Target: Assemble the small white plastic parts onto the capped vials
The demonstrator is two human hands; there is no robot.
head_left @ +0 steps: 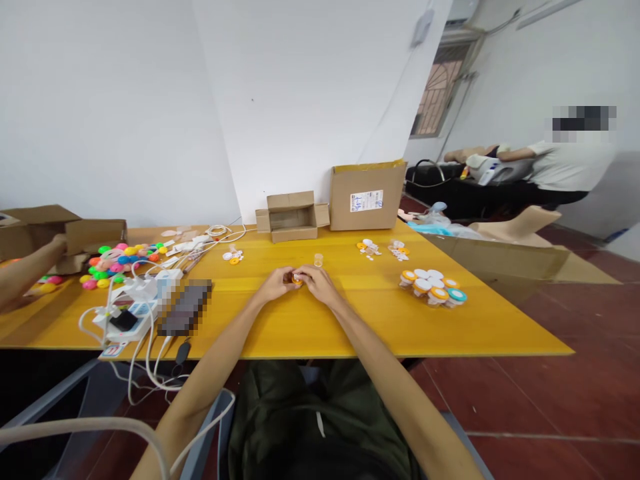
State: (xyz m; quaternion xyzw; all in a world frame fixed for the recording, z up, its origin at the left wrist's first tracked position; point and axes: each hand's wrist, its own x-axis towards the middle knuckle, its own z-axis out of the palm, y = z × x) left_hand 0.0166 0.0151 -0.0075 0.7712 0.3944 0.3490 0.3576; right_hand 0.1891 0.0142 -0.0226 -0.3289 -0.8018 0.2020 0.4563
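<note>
My left hand [274, 285] and my right hand [316, 284] meet above the middle of the yellow table [305, 327]. Between their closed fingertips is a small orange-and-white lid [297, 281], mostly covered by the fingers. Just beyond my right hand, a small clear plastic cup [319, 260] stands on the table. To the right, several clear jars with white, orange and teal lids [433, 288] stand in a close group. Loose white and orange lid parts lie in small piles, one to the left [233, 257] and one to the right [368, 249].
A power strip [125, 327] with tangled white cables and a dark phone [185, 307] lie at left, near colourful balls [120, 263]. Another person's arm [33, 273] reaches into a carton [95, 233]. An open box [294, 227] and a taller carton [367, 200] stand at the back.
</note>
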